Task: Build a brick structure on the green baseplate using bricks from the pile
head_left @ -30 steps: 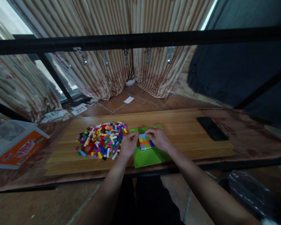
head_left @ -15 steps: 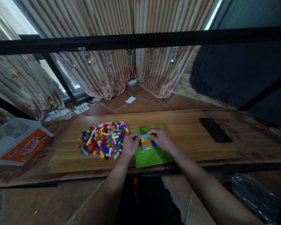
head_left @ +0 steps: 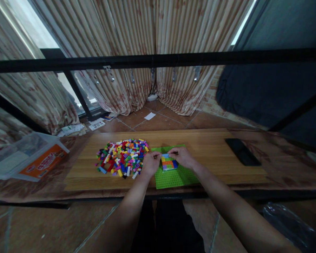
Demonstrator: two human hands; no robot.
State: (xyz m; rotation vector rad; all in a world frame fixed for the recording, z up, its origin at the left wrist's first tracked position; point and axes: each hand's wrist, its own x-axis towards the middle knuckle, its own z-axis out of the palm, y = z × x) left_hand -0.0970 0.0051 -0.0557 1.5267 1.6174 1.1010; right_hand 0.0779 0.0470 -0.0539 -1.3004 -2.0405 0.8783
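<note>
On a green studded baseplate (head_left: 168, 180) sits a small block of building bricks (head_left: 169, 164) in orange, yellow, purple, green and blue rows. Along its far edge is a light blue building brick (head_left: 165, 155). My left hand (head_left: 151, 163) pinches at the left end of that brick, fingers closed. From the other side my right hand (head_left: 183, 158) is closed too, thumb and fingertips at the brick's right end. The fingers partly cover the block's far corners. A heap of loose mixed bricks (head_left: 123, 156) lies just left of my left hand.
A clear plastic box with an orange label (head_left: 43, 163) stands at the far left. A black phone-like slab (head_left: 242, 151) rests on the right of the wooden board (head_left: 208, 140). A black rail (head_left: 158, 60) with hanging metal clips crosses above the board.
The whole view has shifted slightly right and down as the head moved. Both hands stay pinched at the block's far edge, with little visible movement relative to it.
</note>
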